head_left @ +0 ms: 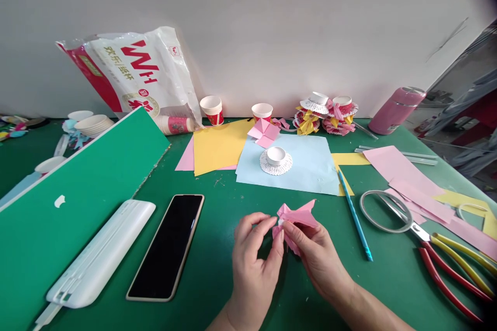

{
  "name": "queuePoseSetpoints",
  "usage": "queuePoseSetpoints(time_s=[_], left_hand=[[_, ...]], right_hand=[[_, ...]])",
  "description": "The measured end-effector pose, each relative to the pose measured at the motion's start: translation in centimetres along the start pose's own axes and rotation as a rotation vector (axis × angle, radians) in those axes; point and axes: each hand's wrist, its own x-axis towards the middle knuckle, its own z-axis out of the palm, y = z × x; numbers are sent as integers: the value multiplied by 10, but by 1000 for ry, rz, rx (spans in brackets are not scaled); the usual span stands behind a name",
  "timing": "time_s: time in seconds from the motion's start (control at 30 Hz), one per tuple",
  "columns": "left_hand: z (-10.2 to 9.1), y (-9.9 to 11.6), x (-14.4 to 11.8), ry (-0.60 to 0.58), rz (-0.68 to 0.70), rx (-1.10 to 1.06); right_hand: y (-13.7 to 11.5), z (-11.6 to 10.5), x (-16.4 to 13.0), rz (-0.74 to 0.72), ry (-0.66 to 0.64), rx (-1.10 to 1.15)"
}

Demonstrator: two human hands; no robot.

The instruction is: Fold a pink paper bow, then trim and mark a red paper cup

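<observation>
L hand (pixel 254 251), R hand (pixel 320 256) pinch pink ppr (pixel 301 216) | 2 red-wht cups (pixel 213 115) upright, contents unclear

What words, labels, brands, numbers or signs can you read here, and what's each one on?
"WH": big red letters on the plastic bag.
"欢乐/纸杯": gold characters on the same bag.
Too small or blurred to read: the bag's other print, the red print on the paper cups, the small label on the pink bottle.
</observation>
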Motion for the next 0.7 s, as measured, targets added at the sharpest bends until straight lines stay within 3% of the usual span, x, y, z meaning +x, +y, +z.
queuePoseSetpoints(time_s=[0.2, 0.53, 0.7], left_hand=[[0, 0, 1, 31, 126, 72], [-2, -2, 7, -84, -237, -231], [-3, -1, 9, -128, -321, -280]], right_hand=[[0, 1, 1, 6, -22, 48], [3, -1, -1, -19, 9, -11], [2, 0, 1, -57, 38, -89]])
